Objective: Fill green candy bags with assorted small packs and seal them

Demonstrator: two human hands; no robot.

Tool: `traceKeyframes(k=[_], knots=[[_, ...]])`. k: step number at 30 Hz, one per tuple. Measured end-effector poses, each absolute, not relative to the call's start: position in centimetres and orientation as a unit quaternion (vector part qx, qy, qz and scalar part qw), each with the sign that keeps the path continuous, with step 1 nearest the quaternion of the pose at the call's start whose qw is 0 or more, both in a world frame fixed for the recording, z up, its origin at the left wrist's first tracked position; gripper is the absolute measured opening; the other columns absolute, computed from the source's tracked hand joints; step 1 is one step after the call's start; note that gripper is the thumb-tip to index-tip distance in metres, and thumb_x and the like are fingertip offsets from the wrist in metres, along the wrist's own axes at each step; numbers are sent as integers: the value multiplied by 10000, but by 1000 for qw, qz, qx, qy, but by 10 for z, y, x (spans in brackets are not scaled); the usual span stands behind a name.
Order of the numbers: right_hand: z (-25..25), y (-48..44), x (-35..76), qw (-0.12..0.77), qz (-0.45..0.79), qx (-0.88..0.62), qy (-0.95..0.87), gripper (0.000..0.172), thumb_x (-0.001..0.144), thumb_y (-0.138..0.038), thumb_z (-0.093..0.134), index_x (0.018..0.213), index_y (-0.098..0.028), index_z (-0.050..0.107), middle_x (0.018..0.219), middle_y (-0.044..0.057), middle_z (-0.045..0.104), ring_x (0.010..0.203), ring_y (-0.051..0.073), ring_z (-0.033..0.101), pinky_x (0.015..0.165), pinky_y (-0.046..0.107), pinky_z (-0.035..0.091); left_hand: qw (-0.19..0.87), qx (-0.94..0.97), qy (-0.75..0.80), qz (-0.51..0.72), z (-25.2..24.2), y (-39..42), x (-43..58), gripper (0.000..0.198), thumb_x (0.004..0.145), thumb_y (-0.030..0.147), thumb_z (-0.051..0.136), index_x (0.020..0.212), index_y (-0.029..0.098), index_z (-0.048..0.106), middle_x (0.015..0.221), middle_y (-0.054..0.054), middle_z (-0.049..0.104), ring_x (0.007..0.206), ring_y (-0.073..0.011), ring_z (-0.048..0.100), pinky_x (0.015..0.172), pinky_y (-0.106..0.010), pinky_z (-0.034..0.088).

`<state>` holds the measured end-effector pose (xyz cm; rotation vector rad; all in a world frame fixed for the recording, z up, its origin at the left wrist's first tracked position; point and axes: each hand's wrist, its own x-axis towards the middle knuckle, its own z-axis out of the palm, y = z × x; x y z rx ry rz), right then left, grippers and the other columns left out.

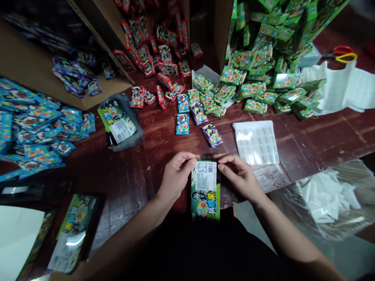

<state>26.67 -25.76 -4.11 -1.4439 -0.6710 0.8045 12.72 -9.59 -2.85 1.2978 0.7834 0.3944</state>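
Observation:
My left hand (177,174) pinches the top left corner of a printed plastic bag (205,195), thumb and forefinger closed at its edge. At the top right corner, my right hand (240,175) holds the same bag between thumb and fingertips. The bag is green and black with a white barcode label near its top, and it lies upright in front of my body. Just beyond the hands are a purple candy box (212,134), another purple box (199,113), two blue boxes (183,124) and a green box (193,96).
Green boxes (258,89) spill from a carton at the back right, red boxes (164,70) at the back middle. Blue boxes (41,125) pile up left. Bags (120,123), a sticker sheet (256,142), scissors (342,54) and a clear bag of white scraps (331,195) lie around.

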Motion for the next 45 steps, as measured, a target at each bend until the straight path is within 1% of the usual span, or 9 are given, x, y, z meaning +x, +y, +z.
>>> traceKeyframes(k=[4,9,15,27,31,34,38,43,45], knots=[[-32,-257,272,619,333,-638,-314,303,944,-286,672,1243,-308,630,1178,31,727,1111,172,680,1016,369,531,715,595,337,145,-25,-89,128,291,869,299,723,1138,209,660,1036,-44,748,985,-180,677,898,-321,516],[-18,-259,281,555,347,-683,-324,169,890,-390,729,909,-222,737,1009,56,765,941,203,708,887,377,572,678,682,271,41,-13,-76,129,208,904,369,681,976,186,747,1114,-73,747,1020,-202,677,956,-363,510],[-8,-250,284,556,380,-700,-238,262,820,-447,778,877,-196,727,824,33,743,708,158,650,654,291,535,649,714,260,3,6,-68,146,138,863,305,703,875,168,720,865,-38,751,801,-161,679,767,-289,526],[-17,-269,301,549,362,-665,-354,210,963,-416,634,965,-231,734,1025,50,744,969,195,698,917,371,548,671,708,218,-40,-12,-64,156,199,841,324,739,979,188,695,978,-52,759,938,-199,712,886,-353,555],[-18,-273,340,456,255,-707,-476,197,959,-407,634,1057,-262,724,1251,92,656,1198,248,614,1036,452,494,637,739,200,-84,-17,-64,170,211,886,384,682,960,187,693,963,-57,753,909,-212,710,845,-350,559],[-21,-278,403,357,106,-775,-511,333,899,-439,697,1176,-254,677,1364,136,599,1288,340,525,1092,574,408,564,804,168,-89,-14,-66,178,192,934,388,623,1011,222,681,1014,-52,742,931,-222,703,851,-376,559],[-34,-286,481,269,89,-794,-538,598,788,-466,795,1304,-225,613,1389,161,597,1310,397,489,1103,630,351,360,927,99,32,-2,-76,203,126,916,305,660,1027,251,687,1395,-74,595,1285,-295,548,1085,-501,440],[-40,-289,495,359,160,-768,-506,406,806,-425,773,1126,-198,670,1136,116,701,1064,303,638,971,490,484,336,933,20,127,3,-95,280,539,804,312,803,1288,235,577,1501,-119,489,1410,-307,428,1170,-505,357],[-37,-294,484,419,191,-757,-464,378,845,-443,739,1126,-208,649,1072,76,704,957,241,660,856,390,531,360,926,9,116,-2,-98,309,596,765,283,826,1302,239,571,1436,-112,558,1362,-320,488,1141,-503,384]])
